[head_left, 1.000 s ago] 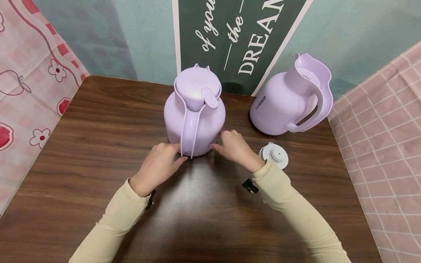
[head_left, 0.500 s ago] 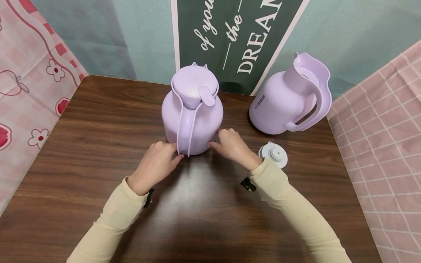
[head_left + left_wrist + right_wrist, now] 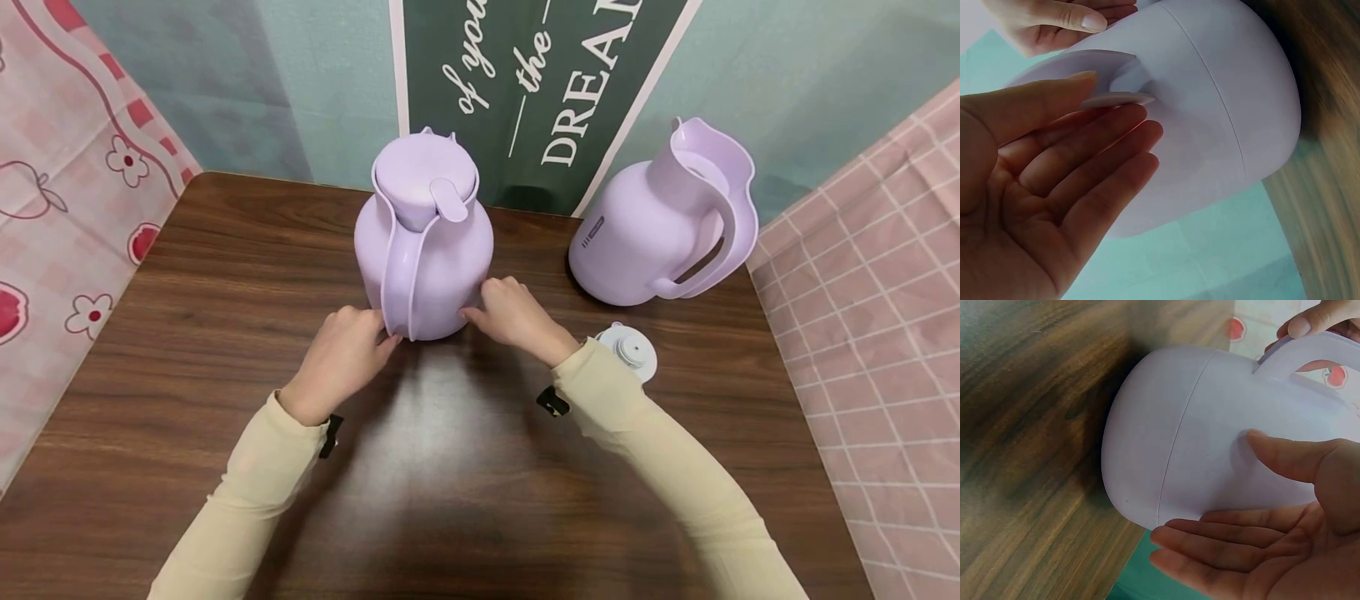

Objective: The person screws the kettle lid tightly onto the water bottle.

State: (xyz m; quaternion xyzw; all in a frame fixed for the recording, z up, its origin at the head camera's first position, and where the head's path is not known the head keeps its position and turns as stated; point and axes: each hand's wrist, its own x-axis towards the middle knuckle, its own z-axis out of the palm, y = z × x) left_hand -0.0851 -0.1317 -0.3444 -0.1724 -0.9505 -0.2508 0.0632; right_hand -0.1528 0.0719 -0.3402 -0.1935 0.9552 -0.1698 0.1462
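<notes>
A lilac thermos jug (image 3: 450, 258) stands upright on the wooden table, its round lid with a thumb lever seated in the top and its handle toward me. My left hand (image 3: 335, 361) pinches the lower part of the handle (image 3: 1119, 75), thumb on one edge and fingertips at the other. Against the jug's right side rests my right hand (image 3: 521, 317); the right wrist view shows its thumb (image 3: 1285, 456) on the body and nearly straight fingers (image 3: 1229, 540) along the side. Both hands are low on the jug, near its base.
A second lilac jug (image 3: 637, 229), without a lid in its mouth, stands at the back right. In front of it lies a white round stopper (image 3: 633, 350), partly behind my right sleeve. A dark green lettered panel (image 3: 480, 142) hangs on the cloth behind the table.
The thermos jug has shifted left and slightly away from me across the table, and both hands have moved along with it. The second jug and the stopper stay put.
</notes>
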